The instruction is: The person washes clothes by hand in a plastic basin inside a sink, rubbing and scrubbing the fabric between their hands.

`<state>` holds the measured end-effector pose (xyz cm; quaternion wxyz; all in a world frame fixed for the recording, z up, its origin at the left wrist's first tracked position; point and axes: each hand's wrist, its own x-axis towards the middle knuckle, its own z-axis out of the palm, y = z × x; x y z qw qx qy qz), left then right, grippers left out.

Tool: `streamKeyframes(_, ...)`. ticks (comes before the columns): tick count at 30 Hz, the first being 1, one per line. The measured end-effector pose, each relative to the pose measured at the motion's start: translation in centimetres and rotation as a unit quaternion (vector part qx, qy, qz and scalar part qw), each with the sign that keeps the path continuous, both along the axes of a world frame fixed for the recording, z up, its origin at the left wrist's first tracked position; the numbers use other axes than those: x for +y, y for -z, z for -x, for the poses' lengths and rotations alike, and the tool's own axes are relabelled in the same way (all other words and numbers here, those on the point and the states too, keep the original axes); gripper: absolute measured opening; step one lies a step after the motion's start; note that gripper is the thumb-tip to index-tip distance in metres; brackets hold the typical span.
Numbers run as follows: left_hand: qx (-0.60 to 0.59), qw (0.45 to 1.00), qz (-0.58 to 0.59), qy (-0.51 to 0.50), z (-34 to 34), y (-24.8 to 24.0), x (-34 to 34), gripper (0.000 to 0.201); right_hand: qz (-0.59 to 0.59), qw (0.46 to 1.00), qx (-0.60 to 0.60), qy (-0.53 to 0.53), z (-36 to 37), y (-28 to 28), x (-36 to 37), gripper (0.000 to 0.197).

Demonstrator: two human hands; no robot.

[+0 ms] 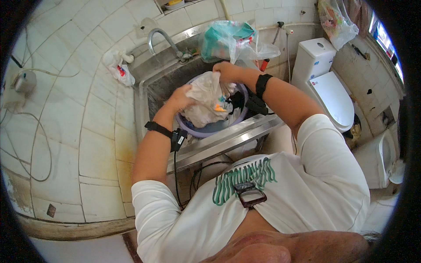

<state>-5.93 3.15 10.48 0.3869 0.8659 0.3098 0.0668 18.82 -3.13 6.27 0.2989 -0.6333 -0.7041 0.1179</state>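
Note:
A whitish garment point(202, 103) with a small coloured print hangs bunched between my two hands over a pale purple basin point(193, 132). My left hand point(180, 98) is closed on the cloth's left edge. Higher up and to the right, my right hand point(227, 72) grips its upper edge, with the fingers partly hidden. Dark cloth point(237, 101) lies in the basin, beside the garment's right side. Around the basin is a stainless steel sink point(142, 98), and the garment covers much of what the basin holds.
A curved tap point(153, 38) rises at the sink's back edge. Right of it sits a plastic bag with green contents point(232, 37). A white bag point(120, 70) hangs at the left wall. A white toilet point(331, 94) stands to the right. Black cables point(201, 168) run below the sink.

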Motion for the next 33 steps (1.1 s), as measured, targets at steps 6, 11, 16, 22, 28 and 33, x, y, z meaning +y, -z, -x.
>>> streamKeyframes(6, 0.142, 0.965, -0.036, 0.218, -0.4, 3.3, -1.6, 0.04, 0.417, 0.894, -0.038, -0.161, 4.7, -0.1, -2.4, 0.071)
streamKeyframes(11, 0.245, 0.904, 0.08, 0.34, -2.1, 8.2, -1.3, 0.041, 0.505, 0.801, -0.155, -0.282, 5.4, 5.0, -1.3, 0.069)
streamKeyframes(16, 0.344, 0.851, -0.007, 0.397, -3.3, 10.0, -0.8, 0.066, 0.55, 0.769, -0.218, -0.241, 6.1, 4.5, -0.7, 0.055)
streamKeyframes(22, 0.459, 0.819, -0.04, 0.343, -4.7, 9.6, -1.0, 0.064, 0.531, 0.744, -0.334, -0.23, 7.3, 4.9, 0.5, 0.041)
streamKeyframes(28, 0.456, 0.82, -0.079, 0.337, -5.3, 10.9, 0.1, 0.046, 0.507, 0.75, -0.363, -0.221, 8.6, 6.6, 1.3, 0.031)
streamKeyframes(33, 0.459, 0.85, -0.07, 0.25, -5.4, 6.9, -1.7, 0.043, 0.509, 0.771, -0.335, -0.185, 8.9, 7.0, 1.5, 0.03)
